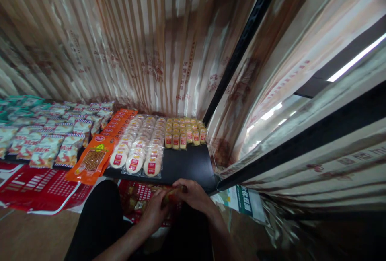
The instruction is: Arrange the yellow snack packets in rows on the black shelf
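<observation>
Above a red basket [144, 192], my left hand [154, 212] and my right hand [196, 196] come together in front of the shelf edge. Between them is a small wrapped snack [172, 197], reddish-brown and partly covered by the fingers; both hands are closed on it. Small golden wrapped snacks [132, 201] lie in the basket below. On the black shelf [183, 164] just beyond my hands, short golden packs with red labels [183, 140] stand in rows. To their left, round pale crackers in clear wrappers [133, 162] form three columns.
Orange snack bags [93, 158] overlap in a column, with white-and-blue packets [46, 150] and green packs [24, 104] farther left. Another red basket [39, 184] sits on the floor. A black post [238, 58] rises at the shelf's corner, before printed plastic sheeting [120, 44].
</observation>
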`<action>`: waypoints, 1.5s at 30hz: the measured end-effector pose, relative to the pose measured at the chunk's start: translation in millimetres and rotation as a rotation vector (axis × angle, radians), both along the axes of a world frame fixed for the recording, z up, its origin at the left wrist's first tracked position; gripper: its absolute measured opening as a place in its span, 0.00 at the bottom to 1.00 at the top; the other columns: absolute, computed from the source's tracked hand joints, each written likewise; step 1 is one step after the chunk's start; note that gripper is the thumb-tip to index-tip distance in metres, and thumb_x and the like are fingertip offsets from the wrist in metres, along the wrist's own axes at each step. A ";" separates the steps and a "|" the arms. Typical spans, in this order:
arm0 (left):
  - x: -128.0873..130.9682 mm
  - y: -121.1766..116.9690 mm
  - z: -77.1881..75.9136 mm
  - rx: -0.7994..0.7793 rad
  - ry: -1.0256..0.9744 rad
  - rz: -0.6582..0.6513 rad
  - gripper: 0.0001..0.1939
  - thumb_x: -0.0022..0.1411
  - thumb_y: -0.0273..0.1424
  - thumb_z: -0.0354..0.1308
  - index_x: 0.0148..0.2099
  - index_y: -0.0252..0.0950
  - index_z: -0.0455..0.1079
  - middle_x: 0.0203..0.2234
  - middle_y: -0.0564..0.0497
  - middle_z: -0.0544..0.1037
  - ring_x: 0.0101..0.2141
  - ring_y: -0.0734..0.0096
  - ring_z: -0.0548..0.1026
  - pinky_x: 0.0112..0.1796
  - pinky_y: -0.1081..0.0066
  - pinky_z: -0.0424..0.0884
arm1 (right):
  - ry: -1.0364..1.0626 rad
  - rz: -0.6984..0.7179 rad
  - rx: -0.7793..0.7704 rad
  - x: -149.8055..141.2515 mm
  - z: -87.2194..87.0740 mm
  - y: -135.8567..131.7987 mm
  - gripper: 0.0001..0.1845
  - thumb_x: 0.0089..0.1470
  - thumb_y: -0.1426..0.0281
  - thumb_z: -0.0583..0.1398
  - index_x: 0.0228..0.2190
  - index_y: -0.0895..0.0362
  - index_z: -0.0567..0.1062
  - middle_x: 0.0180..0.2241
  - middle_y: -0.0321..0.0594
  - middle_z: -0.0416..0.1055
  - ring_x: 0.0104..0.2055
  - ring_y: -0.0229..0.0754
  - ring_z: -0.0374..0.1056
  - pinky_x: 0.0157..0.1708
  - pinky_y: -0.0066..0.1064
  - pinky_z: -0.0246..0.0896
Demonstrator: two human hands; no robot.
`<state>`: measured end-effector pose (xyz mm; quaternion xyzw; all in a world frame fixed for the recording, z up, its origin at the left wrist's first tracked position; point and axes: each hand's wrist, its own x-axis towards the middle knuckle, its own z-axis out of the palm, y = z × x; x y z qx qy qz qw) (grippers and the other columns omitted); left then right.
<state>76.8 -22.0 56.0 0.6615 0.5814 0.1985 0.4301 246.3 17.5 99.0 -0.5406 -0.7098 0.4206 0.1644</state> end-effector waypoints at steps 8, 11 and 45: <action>13.3 5.8 -10.9 -0.058 -0.138 0.097 0.16 0.54 0.36 0.50 0.45 0.35 0.65 0.39 0.46 0.75 0.40 0.63 0.71 0.40 0.69 0.65 | 0.171 -0.193 0.043 1.3 -13.1 10.2 0.19 0.48 0.64 0.56 0.41 0.61 0.72 0.27 0.37 0.72 0.28 0.38 0.67 0.29 0.27 0.60; 17.6 8.5 -14.5 -0.058 -0.202 0.133 0.17 0.55 0.39 0.50 0.44 0.36 0.65 0.38 0.46 0.75 0.39 0.63 0.72 0.39 0.69 0.65 | 0.236 -0.235 0.052 1.3 -17.7 12.1 0.22 0.48 0.63 0.57 0.44 0.60 0.70 0.33 0.40 0.73 0.34 0.40 0.68 0.34 0.29 0.63; 48.1 36.8 -5.5 0.156 -0.151 0.243 0.15 0.58 0.33 0.44 0.42 0.35 0.67 0.37 0.45 0.72 0.40 0.65 0.71 0.44 0.63 0.68 | 0.326 -0.437 0.065 9.3 -30.6 6.6 0.20 0.53 0.63 0.52 0.46 0.57 0.68 0.37 0.41 0.75 0.41 0.45 0.70 0.41 0.33 0.64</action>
